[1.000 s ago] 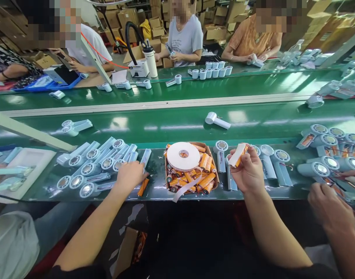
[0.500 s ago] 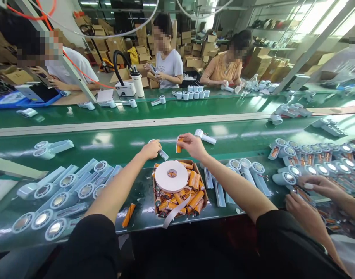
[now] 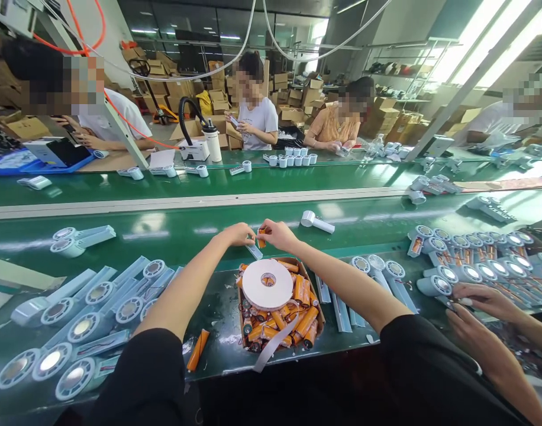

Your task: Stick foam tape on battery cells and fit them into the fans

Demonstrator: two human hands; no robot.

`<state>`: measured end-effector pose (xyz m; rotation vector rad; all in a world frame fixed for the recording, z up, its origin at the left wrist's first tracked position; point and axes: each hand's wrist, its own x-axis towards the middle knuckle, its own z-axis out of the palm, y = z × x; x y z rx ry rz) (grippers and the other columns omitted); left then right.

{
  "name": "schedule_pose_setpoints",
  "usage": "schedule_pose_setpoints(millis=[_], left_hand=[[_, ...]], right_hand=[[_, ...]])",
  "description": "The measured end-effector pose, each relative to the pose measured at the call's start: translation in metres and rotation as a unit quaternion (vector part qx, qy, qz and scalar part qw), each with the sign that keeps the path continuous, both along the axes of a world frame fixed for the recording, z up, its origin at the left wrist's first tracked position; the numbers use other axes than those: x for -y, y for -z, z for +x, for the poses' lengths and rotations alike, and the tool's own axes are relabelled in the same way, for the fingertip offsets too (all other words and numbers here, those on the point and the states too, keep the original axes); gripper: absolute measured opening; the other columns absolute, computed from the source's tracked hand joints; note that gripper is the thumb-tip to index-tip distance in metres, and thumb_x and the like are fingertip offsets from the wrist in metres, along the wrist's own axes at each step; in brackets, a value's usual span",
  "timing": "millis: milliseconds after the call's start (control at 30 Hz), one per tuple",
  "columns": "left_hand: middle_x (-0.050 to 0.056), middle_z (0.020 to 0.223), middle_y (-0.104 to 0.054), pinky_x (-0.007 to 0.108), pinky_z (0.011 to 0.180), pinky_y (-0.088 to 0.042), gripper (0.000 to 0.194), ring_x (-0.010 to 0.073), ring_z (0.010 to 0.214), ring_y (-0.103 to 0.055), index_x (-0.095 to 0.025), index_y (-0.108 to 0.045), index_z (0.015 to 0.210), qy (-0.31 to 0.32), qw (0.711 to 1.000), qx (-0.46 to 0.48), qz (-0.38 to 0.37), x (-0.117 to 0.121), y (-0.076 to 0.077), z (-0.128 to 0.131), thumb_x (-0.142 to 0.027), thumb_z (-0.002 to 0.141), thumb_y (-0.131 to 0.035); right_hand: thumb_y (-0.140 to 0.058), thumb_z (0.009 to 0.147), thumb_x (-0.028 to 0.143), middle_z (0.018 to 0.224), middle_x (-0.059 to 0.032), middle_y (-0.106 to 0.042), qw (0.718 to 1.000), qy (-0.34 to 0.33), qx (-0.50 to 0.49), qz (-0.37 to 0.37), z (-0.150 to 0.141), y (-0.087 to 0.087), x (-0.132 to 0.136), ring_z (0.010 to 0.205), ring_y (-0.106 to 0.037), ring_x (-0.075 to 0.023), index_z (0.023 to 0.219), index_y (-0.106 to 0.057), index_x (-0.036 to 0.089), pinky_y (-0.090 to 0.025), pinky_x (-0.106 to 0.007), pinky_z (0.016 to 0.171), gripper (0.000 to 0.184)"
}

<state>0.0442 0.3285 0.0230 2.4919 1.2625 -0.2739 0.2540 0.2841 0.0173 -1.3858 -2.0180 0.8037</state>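
Observation:
My left hand is closed, largely hiding a light-blue handheld fan housing, whose open channel-shaped handle sticks out below the fingers. Pinched in my right hand is an orange-wrapped battery, close to my left fingertips. Whether those fingertips touch the battery is too small to tell. Below both hands stands a cardboard box of orange batteries. On top of them lies a roll of white tape, its loose end hanging over the front edge. One orange battery lies left of the box.
Light-blue fan housings crowd the left bench; several more lie right of the box. One fan housing rests on the green conveyor belt. A co-worker's hands work at the right, and several people sit across the belt.
My right hand has brought the battery left and down, close to my left hand. The view has tilted up slightly. My left hand still covers the fan housing.

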Motion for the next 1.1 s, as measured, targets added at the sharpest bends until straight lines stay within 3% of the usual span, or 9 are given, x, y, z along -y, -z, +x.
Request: schedule_pose_setpoints(millis=[100,233,400,567,867,1100], left_hand=[[-0.004,0.139,-0.076,0.026,0.101,-0.051,0.026,0.0225,0.127,-0.07,-0.036,-0.081,0.115,-0.002,1.0,0.004,0.019,0.011,-0.001,-0.01,-0.04,0.089,-0.08],[0.002,0.147,-0.071,0.037,0.107,-0.053,0.026,0.0266,0.13,-0.067,-0.034,-0.077,0.122,-0.016,0.999,-0.006,0.052,0.024,0.005,-0.016,-0.033,0.097,-0.072],[0.012,0.139,-0.068,0.052,0.107,-0.058,0.034,0.0267,0.124,-0.066,-0.02,-0.07,0.129,-0.025,0.998,-0.042,0.039,0.022,0.021,0.008,-0.042,0.103,-0.07],[0.011,0.137,-0.068,0.048,0.102,-0.061,0.035,0.0253,0.119,-0.068,-0.02,-0.068,0.131,-0.042,0.998,-0.051,0.018,0.011,0.023,0.026,-0.042,0.103,-0.069],[0.012,0.137,-0.067,0.048,0.1,-0.062,0.038,0.0251,0.117,-0.069,-0.02,-0.067,0.134,-0.111,0.994,-0.005,0.02,0.01,0.017,0.035,-0.043,0.104,-0.068],[0.012,0.137,-0.067,0.049,0.101,-0.061,0.041,0.026,0.119,-0.069,-0.019,-0.066,0.136,-0.157,0.987,0.018,0.037,0.013,0.021,0.049,-0.043,0.103,-0.069]], right_hand=[[-0.083,0.088,0.03,0.087,-0.0008,-0.082,1.0,0.011,0.013,0.01,0.006,0.001,0.002,0.085,-0.079,-0.0198,0.095,-0.07,0.025,-0.058,-0.031,0.082,0.017],[-0.077,0.094,0.032,0.094,-0.0032,-0.084,0.999,0.026,0.026,0.024,0.016,0.001,0.0,0.088,-0.079,-0.0192,0.105,-0.07,0.024,-0.058,-0.03,0.082,0.015],[-0.077,0.093,0.024,0.092,-0.0032,-0.084,0.997,0.009,0.066,0.041,0.021,0.0,-0.004,0.087,-0.078,-0.0193,0.101,-0.072,0.023,-0.057,-0.029,0.083,0.01],[-0.073,0.095,0.019,0.084,-0.0003,-0.082,0.99,-0.038,0.124,0.052,0.021,0.003,-0.001,0.081,-0.077,-0.0174,0.101,-0.075,0.023,-0.054,-0.027,0.082,0.007],[-0.076,0.096,0.024,0.101,-0.0045,-0.084,0.957,-0.125,0.258,0.053,0.013,-0.003,0.007,0.094,-0.078,-0.0231,0.105,-0.079,0.026,-0.05,-0.027,0.081,0.011],[-0.065,0.104,0.029,0.115,-0.0135,-0.083,0.934,-0.087,0.347,0.017,0.004,-0.005,0.009,0.103,-0.079,-0.0317,0.13,-0.074,0.027,-0.055,-0.034,0.083,0.028]])
